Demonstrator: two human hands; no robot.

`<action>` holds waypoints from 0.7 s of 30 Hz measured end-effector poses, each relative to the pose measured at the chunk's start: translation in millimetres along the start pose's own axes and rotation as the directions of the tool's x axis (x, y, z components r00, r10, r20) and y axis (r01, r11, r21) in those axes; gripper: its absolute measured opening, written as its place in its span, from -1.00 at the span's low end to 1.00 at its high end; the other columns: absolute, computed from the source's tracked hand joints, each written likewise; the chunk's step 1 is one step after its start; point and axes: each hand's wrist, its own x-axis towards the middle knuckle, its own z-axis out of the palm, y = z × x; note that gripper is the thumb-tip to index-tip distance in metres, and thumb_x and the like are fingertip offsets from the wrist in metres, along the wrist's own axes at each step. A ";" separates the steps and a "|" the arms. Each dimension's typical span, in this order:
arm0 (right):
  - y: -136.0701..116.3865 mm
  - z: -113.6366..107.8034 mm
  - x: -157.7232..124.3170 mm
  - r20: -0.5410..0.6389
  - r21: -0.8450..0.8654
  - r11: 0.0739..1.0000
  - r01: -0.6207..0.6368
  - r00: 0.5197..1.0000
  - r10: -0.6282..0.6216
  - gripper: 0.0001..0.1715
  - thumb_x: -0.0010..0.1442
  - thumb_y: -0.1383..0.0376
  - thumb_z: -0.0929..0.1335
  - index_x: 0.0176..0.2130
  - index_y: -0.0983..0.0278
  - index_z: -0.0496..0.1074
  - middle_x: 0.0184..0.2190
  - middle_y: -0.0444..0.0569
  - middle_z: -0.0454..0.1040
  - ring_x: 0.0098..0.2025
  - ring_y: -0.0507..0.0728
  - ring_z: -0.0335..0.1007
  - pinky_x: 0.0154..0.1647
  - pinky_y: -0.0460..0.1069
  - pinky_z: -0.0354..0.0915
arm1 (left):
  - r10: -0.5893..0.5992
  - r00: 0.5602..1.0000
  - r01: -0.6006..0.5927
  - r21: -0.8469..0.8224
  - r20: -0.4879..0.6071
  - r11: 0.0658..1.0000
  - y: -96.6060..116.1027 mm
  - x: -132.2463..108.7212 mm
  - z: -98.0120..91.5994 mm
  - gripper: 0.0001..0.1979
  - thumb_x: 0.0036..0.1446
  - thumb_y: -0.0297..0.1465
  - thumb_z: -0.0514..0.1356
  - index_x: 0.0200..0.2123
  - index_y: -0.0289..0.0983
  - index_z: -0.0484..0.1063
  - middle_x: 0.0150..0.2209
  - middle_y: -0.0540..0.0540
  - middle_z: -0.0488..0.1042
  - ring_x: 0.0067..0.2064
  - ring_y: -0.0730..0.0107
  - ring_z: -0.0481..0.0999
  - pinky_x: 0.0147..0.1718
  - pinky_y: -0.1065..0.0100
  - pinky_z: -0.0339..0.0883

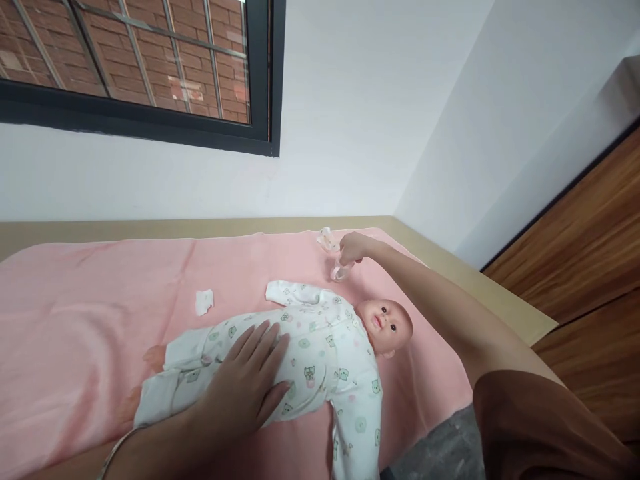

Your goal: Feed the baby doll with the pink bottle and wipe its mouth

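A baby doll [310,363] lies on its back, its head to the right, dressed in a white long-sleeved outfit with green and pink bear prints. My left hand [253,373] rests flat on its belly and hip, fingers spread. Past the doll's head, my right hand [354,248] is closed, fingers pointing down, around the top of a small clear plastic container [341,271]. Its exact kind is hard to make out. Just beyond the hand lies a small crumpled clear-and-white item [327,239].
A pink mat [120,287] covers most of the beige surface [480,287]. Near the doll's legs is a small white piece [205,302], like cloth or paper. A white wall and dark-framed window [263,80] stand behind; brown wooden panels [595,267] are at right.
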 end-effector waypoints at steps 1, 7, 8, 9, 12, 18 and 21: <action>2.8 2.1 -0.8 0.006 0.022 1.000 0.007 1.000 -0.007 -0.53 -0.15 0.25 0.43 -0.19 0.40 0.50 -0.35 0.07 0.49 -0.46 0.09 0.43 -0.35 0.01 0.35 | 0.001 1.000 -0.001 0.001 0.001 1.000 -0.4 0.1 -0.4 -0.40 0.33 -0.15 0.15 0.31 -0.30 0.17 0.33 -0.30 0.17 0.34 -0.08 0.20 0.24 -0.16 0.18; 4.3 0.7 -11.5 0.037 0.089 0.996 0.017 0.999 -0.021 -0.41 -0.19 0.26 0.46 -0.10 0.33 0.45 -0.17 0.05 0.49 -0.40 0.10 0.46 -0.34 0.02 0.39 | 0.000 1.000 0.000 0.001 0.011 1.000 -1.5 -0.2 -0.5 -0.39 0.33 -0.17 0.14 0.33 -0.31 0.13 0.34 -0.32 0.14 0.36 -0.13 0.14 0.23 -0.17 0.19; 3.5 -1.0 -13.5 0.038 0.095 0.995 0.014 0.999 -0.018 -0.40 -0.20 0.26 0.47 -0.09 0.31 0.45 -0.15 0.04 0.49 -0.39 0.10 0.46 -0.33 0.02 0.39 | 0.001 1.000 -0.001 0.000 0.013 1.000 -1.5 -0.3 -0.3 -0.39 0.33 -0.17 0.14 0.33 -0.31 0.13 0.34 -0.32 0.14 0.36 -0.13 0.13 0.23 -0.17 0.20; 3.0 -3.0 -15.3 0.038 0.100 0.995 0.013 0.999 -0.016 -0.39 -0.21 0.26 0.47 -0.09 0.30 0.44 -0.14 0.02 0.49 -0.38 0.10 0.47 -0.33 0.02 0.40 | 0.003 1.000 -0.003 0.000 0.012 1.000 -1.4 -0.4 -0.3 -0.39 0.33 -0.18 0.14 0.33 -0.32 0.13 0.34 -0.32 0.14 0.37 -0.14 0.12 0.23 -0.17 0.20; 5.8 -10.9 -20.5 0.026 0.114 0.993 0.015 0.999 -0.018 -0.40 -0.15 0.24 0.47 -0.06 0.28 0.43 -0.11 0.01 0.48 -0.35 0.08 0.47 -0.33 -0.01 0.39 | 0.006 1.000 -0.006 0.000 0.011 1.000 -1.5 -0.8 -0.6 -0.39 0.33 -0.17 0.13 0.33 -0.32 0.12 0.34 -0.33 0.14 0.37 -0.14 0.12 0.22 -0.17 0.21; 42.3 -18.1 -35.2 -0.197 0.394 0.919 0.026 0.979 0.057 -0.13 -0.05 0.02 0.47 0.14 0.28 0.19 -0.10 0.06 0.46 -0.37 0.03 0.47 -0.33 -0.06 0.39 | 0.007 1.000 -0.006 -0.006 0.015 1.000 -1.4 -0.6 -1.4 -0.39 0.33 -0.16 0.13 0.32 -0.32 0.15 0.34 -0.33 0.16 0.36 -0.13 0.14 0.23 -0.17 0.20; 68.7 2.7 -36.2 -0.311 0.525 0.850 -0.028 0.924 0.222 -0.18 0.08 -0.11 0.35 0.12 0.34 0.15 -0.10 0.12 0.45 -0.42 0.01 0.42 -0.42 -0.07 0.33 | 0.002 1.000 -0.002 -0.006 0.012 1.000 -0.7 0.3 -1.6 -0.40 0.33 -0.16 0.14 0.31 -0.32 0.17 0.33 -0.33 0.18 0.36 -0.12 0.15 0.23 -0.16 0.20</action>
